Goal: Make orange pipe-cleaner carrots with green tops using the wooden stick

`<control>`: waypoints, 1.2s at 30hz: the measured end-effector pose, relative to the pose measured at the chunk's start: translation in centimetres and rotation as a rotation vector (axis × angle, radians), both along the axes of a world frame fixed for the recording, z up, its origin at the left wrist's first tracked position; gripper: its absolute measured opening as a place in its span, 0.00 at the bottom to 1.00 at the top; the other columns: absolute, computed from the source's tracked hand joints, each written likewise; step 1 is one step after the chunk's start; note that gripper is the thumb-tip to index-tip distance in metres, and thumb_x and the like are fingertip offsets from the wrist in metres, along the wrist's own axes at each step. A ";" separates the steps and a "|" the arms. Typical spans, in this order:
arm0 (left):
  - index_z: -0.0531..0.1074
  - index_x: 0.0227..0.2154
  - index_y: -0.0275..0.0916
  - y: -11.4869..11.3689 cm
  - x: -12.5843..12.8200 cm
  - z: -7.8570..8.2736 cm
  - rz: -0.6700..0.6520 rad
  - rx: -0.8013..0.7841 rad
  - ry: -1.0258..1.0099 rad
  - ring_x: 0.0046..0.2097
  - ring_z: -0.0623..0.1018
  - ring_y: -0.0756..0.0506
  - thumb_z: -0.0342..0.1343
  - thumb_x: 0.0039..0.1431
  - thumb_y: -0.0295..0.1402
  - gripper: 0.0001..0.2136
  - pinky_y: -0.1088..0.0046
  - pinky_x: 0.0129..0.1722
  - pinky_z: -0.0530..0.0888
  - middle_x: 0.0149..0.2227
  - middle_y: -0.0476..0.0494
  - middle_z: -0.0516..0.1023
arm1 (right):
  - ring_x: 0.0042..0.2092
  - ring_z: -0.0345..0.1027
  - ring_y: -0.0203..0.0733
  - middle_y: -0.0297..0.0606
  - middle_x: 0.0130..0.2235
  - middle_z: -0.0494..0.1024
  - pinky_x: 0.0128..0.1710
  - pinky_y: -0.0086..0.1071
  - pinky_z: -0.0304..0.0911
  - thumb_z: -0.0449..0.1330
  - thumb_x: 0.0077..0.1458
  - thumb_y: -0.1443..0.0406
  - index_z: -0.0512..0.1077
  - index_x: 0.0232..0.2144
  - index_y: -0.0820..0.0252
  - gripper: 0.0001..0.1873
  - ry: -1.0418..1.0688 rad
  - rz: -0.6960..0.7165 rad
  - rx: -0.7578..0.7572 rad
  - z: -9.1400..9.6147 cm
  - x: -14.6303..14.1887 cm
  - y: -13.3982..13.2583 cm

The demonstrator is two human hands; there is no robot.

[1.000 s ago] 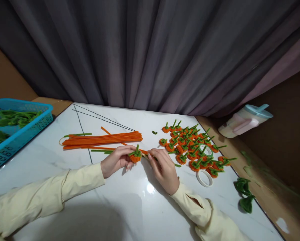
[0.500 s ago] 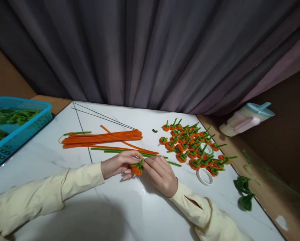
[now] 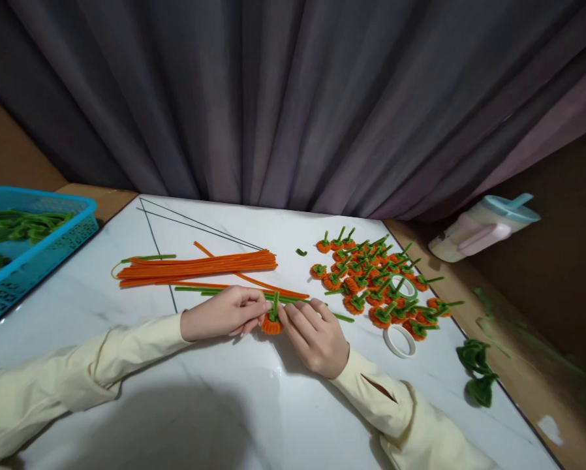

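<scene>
As fingers (image 3: 260,307) hold it, the pumpkin (image 3: 272,324) is upright.

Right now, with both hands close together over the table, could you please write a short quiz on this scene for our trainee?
1. Multiple choice: what colour is the basket? (a) blue (b) red (c) white
2. True or false: in this view, the lidded cup is to the right of the bundle of orange strips.
3. Short answer: what is between the fingertips of the left hand and the right hand?

Key:
1. a
2. True
3. A small orange piece with a green top
</scene>
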State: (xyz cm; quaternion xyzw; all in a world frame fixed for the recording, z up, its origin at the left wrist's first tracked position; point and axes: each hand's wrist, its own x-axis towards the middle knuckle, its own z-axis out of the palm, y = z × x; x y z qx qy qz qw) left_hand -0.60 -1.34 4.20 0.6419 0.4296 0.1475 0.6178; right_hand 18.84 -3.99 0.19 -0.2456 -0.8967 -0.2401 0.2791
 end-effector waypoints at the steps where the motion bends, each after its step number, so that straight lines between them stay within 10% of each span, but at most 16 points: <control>1: 0.61 0.19 0.36 -0.1 0.0 0.4 -0.006 0.023 0.011 0.15 0.59 0.56 0.49 0.56 0.40 0.15 0.81 0.17 0.58 0.14 0.55 0.62 | 0.37 0.65 0.43 0.47 0.36 0.74 0.35 0.39 0.59 0.45 0.57 0.75 0.69 0.40 0.72 0.15 -0.005 -0.007 0.003 0.1 0.0 -0.1; 7: 0.63 0.21 0.36 -1.5 0.2 1.4 0.017 -0.042 0.031 0.15 0.59 0.55 0.50 0.55 0.40 0.13 0.81 0.16 0.58 0.13 0.56 0.62 | 0.35 0.65 0.43 0.50 0.36 0.73 0.34 0.39 0.57 0.46 0.55 0.75 0.68 0.43 0.75 0.16 0.005 -0.003 -0.013 0.4 -0.1 -0.4; 19: 0.71 0.24 0.29 -2.3 1.0 -2.4 0.127 -0.625 -0.320 0.16 0.70 0.55 0.56 0.52 0.44 0.19 0.84 0.13 0.62 0.20 0.43 0.75 | 0.32 0.64 0.43 0.51 0.35 0.74 0.32 0.39 0.59 0.46 0.55 0.75 0.65 0.46 0.79 0.17 0.116 0.044 -0.014 0.1 0.1 -0.2; 25: 0.70 0.41 0.34 -1.3 0.7 -3.0 0.118 -0.668 -0.553 0.38 0.78 0.45 0.59 0.51 0.38 0.16 0.79 0.26 0.75 0.36 0.39 0.77 | 0.31 0.64 0.42 0.53 0.34 0.74 0.30 0.38 0.59 0.48 0.55 0.74 0.64 0.46 0.79 0.16 0.145 0.066 -0.005 0.3 0.0 -0.1; 36: 0.69 0.42 0.32 -1.1 0.5 -3.2 0.209 -0.476 -0.528 0.33 0.79 0.47 0.58 0.53 0.33 0.15 0.80 0.34 0.75 0.35 0.39 0.77 | 0.35 0.67 0.44 0.49 0.35 0.76 0.31 0.38 0.60 0.51 0.54 0.74 0.69 0.39 0.75 0.11 0.098 0.098 0.051 0.5 0.7 0.2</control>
